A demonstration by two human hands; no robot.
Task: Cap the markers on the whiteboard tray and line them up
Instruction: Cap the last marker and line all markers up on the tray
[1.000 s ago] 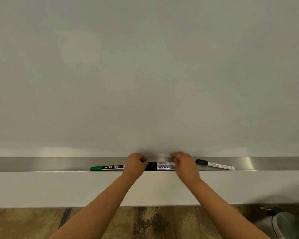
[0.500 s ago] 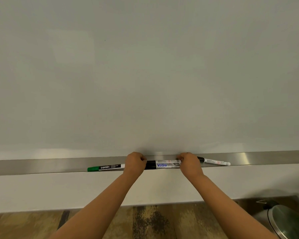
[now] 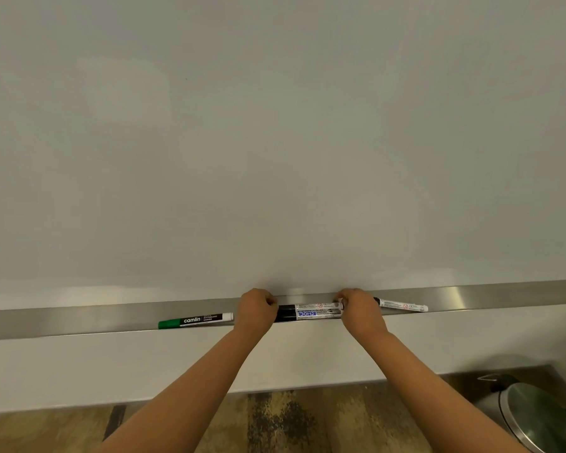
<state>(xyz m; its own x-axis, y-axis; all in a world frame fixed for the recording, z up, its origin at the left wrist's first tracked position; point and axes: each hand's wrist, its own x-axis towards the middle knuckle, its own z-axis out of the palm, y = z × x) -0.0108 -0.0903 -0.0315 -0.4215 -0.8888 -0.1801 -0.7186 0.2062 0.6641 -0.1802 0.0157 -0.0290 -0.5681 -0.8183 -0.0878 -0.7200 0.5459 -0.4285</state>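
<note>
**Steel tray, four markers, two hands**

Head view: the metal tray (image 3: 79, 318) carries four markers. One green-capped marker (image 3: 195, 320) lies left. Two black-capped markers (image 3: 311, 311) lie side by side between the hands. The left hand (image 3: 256, 308) and right hand (image 3: 360, 310) are curled at their ends. One slim marker (image 3: 402, 305) lies right, tilted.

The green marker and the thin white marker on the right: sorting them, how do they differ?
The green marker has a green cap and black label; the thin white marker has a black cap and looks slimmer. The green one lies along the tray; the white one is slightly angled. Both lie capped, unheld.
</note>
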